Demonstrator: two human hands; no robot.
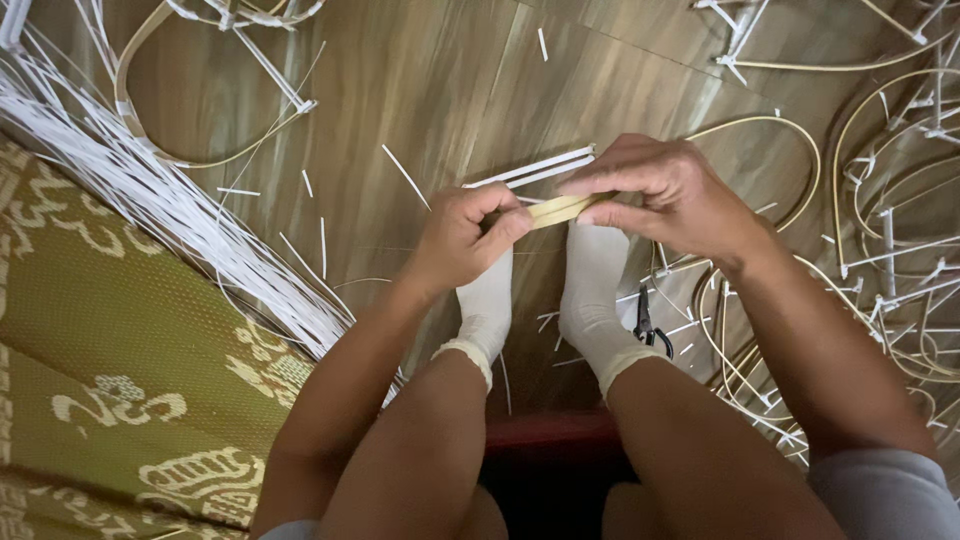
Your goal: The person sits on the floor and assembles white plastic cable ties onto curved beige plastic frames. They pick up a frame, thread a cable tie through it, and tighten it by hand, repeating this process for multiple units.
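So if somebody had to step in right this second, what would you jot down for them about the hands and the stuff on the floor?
Left hand: fingers pinch one end of the pale flat strip.
Right hand: fingers pinch its other end; white strands stick out beside it.
Around: white strand bundle left, by the green mat; small scissors beside the right foot; bent cane hoops right.
Done: several hoops lie bound.
Left: the strip is not yet bent or tied.

A wood-grain floor (420,90) strewn with white strips (150,190) — a green patterned mat (110,350) left of them, black scissors (648,328) and bent cane hoops (900,250) to their right.
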